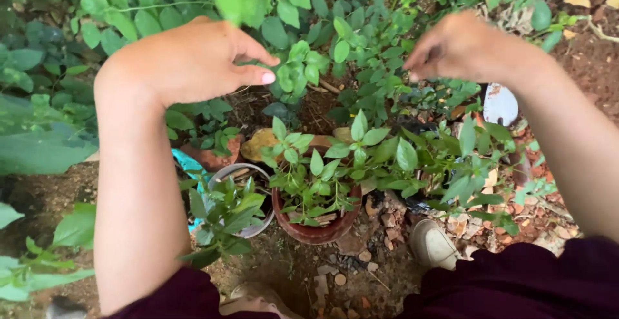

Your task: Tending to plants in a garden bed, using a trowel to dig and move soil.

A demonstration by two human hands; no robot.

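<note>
Both hands reach into the leafy green plant (309, 67) above the round brown clay pot (316, 232): left hand (193, 61) pinches a sprig, right hand (464, 45) grip cannot be told, so plucking appears underway and calls for a gentle pull.

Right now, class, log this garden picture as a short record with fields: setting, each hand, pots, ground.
Setting: outdoors, leafy green plants over bare soil
Left hand: raised above the plants, fingers pinched at a leafy sprig
Right hand: raised, fingers curled among the leaves, what they grip is hidden
Brown pot: round, holds a small green plant, below and between the hands
Grey pot: left of the brown pot, partly under leaves
Ground: small stones and dry leaves on soil
</note>
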